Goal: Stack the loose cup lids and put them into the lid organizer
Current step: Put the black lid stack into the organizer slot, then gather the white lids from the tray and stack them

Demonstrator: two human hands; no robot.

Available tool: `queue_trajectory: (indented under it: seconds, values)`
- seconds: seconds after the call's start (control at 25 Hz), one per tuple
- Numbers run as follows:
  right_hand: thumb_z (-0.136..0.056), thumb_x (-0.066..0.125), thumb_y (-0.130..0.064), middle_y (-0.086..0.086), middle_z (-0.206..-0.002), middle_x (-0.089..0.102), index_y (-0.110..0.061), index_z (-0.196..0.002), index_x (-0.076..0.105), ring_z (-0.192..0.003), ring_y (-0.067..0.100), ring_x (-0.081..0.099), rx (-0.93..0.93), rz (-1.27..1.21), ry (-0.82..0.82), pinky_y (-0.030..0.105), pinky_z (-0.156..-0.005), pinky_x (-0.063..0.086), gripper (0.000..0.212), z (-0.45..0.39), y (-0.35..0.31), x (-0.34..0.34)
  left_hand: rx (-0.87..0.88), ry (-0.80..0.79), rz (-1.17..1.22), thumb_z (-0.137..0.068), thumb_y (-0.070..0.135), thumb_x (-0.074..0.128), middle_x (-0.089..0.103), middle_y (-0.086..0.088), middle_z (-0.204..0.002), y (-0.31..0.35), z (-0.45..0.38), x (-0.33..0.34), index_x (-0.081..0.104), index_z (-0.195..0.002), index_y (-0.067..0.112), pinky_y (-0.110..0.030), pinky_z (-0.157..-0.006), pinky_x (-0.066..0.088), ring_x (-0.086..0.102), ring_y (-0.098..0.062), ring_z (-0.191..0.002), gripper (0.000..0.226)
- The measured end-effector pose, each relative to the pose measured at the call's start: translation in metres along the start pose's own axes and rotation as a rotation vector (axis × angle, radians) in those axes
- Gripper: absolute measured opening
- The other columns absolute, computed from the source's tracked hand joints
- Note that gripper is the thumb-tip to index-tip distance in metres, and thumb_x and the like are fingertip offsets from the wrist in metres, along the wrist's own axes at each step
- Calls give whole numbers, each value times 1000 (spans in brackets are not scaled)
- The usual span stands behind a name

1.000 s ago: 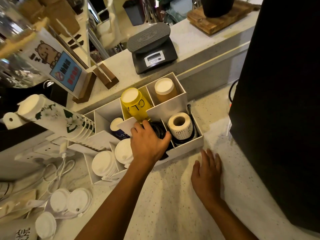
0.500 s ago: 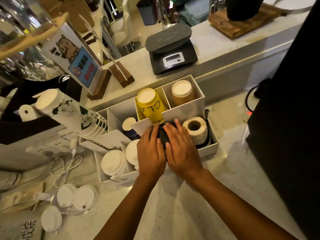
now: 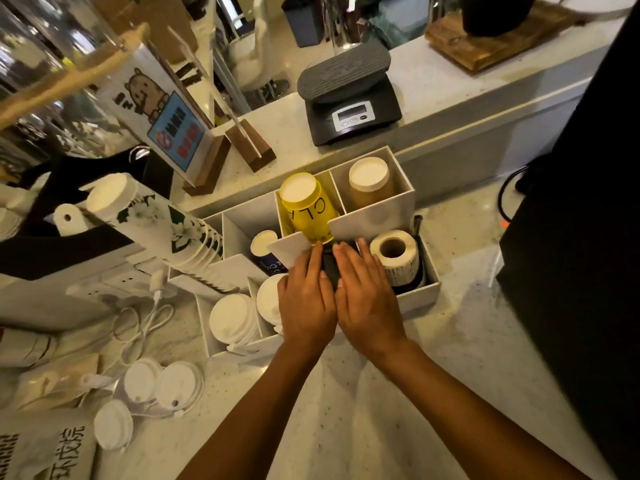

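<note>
The white lid organizer (image 3: 420,296) stands on the counter with several compartments. My left hand (image 3: 306,306) and my right hand (image 3: 367,299) lie side by side over its middle front compartment, fingers flat against a stack of black lids (image 3: 329,268) that shows only between them. White lids stand on edge in the two front left compartments (image 3: 232,320) (image 3: 268,299). Three loose white lids (image 3: 178,386) (image 3: 142,379) (image 3: 112,424) lie on the counter at the lower left.
A label roll (image 3: 394,254) fills the front right compartment; yellow cups (image 3: 308,206) and brown cups (image 3: 369,178) sit behind. A floral cup stack (image 3: 156,220) leans at left above a white cable (image 3: 145,320). A scale (image 3: 349,102) sits on the raised ledge, and a black machine (image 3: 581,237) is at right.
My right hand left the counter and joined my left hand on the black lids in the organizer. Over the last half second both hands have stayed there.
</note>
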State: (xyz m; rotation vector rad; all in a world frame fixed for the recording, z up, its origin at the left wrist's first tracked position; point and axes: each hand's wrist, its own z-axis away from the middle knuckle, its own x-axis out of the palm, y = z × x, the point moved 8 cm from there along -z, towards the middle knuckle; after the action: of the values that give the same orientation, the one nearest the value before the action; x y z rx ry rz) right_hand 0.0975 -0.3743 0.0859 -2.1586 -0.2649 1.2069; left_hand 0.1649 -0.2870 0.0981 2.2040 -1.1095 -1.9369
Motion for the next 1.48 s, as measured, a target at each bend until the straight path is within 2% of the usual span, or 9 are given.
queue_trajectory:
  seconds: [0.2,0.32,0.48,0.6,0.72,0.84,0.96,1.24,1.48]
  values:
    - [-104,31,-36,7,-161,27,-19,-155,23,-151,31,5,36,266,-200,51,-122,14,54,-7,-1,-3,18,-142,-234,-102,46,27,38,0,-156,9,2,-5,24,-153,27,-50,-112,36,37,-21,-141,54]
    - [-102,20,-45,9,-165,13,-22,-156,12,-151,32,-5,117,263,-225,48,-121,5,59,-4,-4,-19,-107,-141,-100,-104,43,21,31,-2,-159,12,23,-23,16,-155,26,-50,-114,33,30,-23,-145,54]
    - [-93,20,-56,7,-165,14,-26,-156,15,-152,30,-2,190,103,-158,42,-116,6,70,37,-29,-43,-212,-85,23,-97,56,23,24,0,-162,-6,97,-59,16,-154,30,-44,-121,24,24,-21,-149,63]
    - [-90,31,-55,6,-163,19,-26,-154,22,-152,30,5,183,35,-192,44,-116,12,71,81,-61,-26,-381,-80,19,-97,59,28,19,5,-163,-62,153,-76,14,-153,36,-36,-119,19,21,-18,-149,62]
    - [-94,47,-49,2,-163,20,-28,-153,23,-152,28,7,187,26,-279,43,-116,14,68,124,-91,10,-545,-65,18,-98,54,33,21,1,-163,-123,202,-91,18,-153,31,-36,-119,22,23,-19,-148,61]
    - [-96,47,-46,-3,-164,16,-32,-154,16,-152,22,3,191,37,-389,34,-114,3,67,160,-121,50,-632,-17,55,-97,51,38,30,-2,-159,-172,242,-109,27,-151,26,-40,-118,29,29,-21,-145,61]
    - [-97,43,-45,-4,-163,16,-33,-154,15,-151,20,3,121,8,-498,32,-115,1,64,185,-158,88,-711,-2,78,-95,52,41,34,-3,-156,-218,275,-118,29,-150,25,-43,-115,34,33,-22,-142,62]
    - [-96,46,-45,1,-159,29,-26,-152,26,-149,25,18,-7,38,-605,40,-119,18,62,192,-214,163,-821,82,128,-90,47,58,41,-8,-149,-309,310,-143,34,-147,19,-43,-108,41,40,-26,-136,67]
    - [-90,52,-52,6,-159,31,-23,-152,27,-146,29,25,-16,71,-652,45,-119,24,72,167,-239,217,-844,176,137,-85,41,68,41,-12,-147,-378,286,-169,39,-143,17,-47,-107,42,40,-29,-135,68]
